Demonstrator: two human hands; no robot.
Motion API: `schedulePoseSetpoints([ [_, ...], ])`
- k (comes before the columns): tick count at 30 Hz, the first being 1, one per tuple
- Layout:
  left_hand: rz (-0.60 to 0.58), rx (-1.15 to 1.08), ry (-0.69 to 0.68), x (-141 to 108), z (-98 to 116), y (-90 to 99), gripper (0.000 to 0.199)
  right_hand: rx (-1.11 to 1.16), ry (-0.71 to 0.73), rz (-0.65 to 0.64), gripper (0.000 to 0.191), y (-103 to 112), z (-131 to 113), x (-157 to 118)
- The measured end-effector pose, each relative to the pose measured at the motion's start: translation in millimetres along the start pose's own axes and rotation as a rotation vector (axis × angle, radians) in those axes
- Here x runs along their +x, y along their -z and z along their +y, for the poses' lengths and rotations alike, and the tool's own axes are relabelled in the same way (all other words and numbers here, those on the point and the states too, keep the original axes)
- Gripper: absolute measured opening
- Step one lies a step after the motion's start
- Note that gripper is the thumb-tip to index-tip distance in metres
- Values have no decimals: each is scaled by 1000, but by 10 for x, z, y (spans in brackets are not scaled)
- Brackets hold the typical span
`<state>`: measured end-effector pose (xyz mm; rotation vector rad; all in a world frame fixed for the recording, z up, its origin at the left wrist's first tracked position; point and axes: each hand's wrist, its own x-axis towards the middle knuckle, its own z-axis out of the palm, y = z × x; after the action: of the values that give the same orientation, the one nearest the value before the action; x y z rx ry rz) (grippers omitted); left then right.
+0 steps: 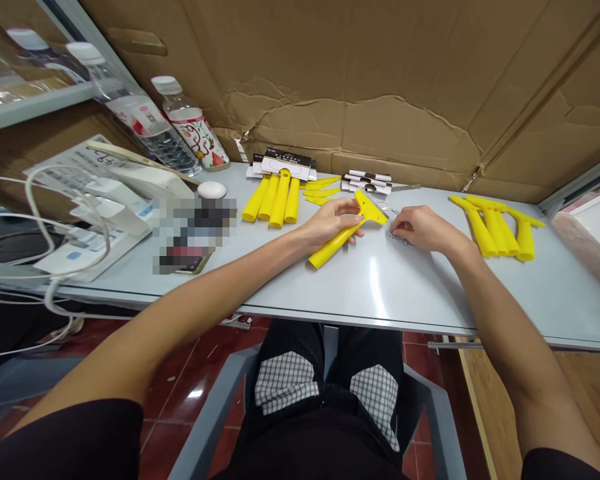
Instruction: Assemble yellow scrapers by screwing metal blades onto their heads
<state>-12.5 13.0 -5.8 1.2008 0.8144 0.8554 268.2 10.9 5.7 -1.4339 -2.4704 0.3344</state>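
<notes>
Yellow plastic scraper [333, 244] in left hand [327, 223]

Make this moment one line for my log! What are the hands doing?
left hand: holds yellow plastic scraper | right hand: at small metal pieces | nearby: yellow plastic handles

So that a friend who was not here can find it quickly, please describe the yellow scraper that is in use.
On the pale table, in front of the torn cardboard, two bunches of yellow handles lie apart. Between them, the left hand grips a yellow scraper. It alone is held, and its wide head points toward the right hand.
</notes>
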Motion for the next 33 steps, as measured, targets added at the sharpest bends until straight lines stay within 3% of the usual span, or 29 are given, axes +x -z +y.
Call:
schedulePoseSetpoints([
  [3,1,3,-3,-10,0,-8,26,17,18,64,14,73,-36,-12],
  [7,-55,19,-31,-39,-19,-35,25,72,69,260,11,158,-131,-24],
  [13,-180,74,-91,-118,-74,-122,30,213,190,435,10,46,-315,14],
  [19,-204,123,-136,-164,-81,-154,28,249,239,446,8,-50,-432,22],
  [33,-187,224,-234,-225,-96,-181,25,227,222,466,7,-41,-534,4],
])
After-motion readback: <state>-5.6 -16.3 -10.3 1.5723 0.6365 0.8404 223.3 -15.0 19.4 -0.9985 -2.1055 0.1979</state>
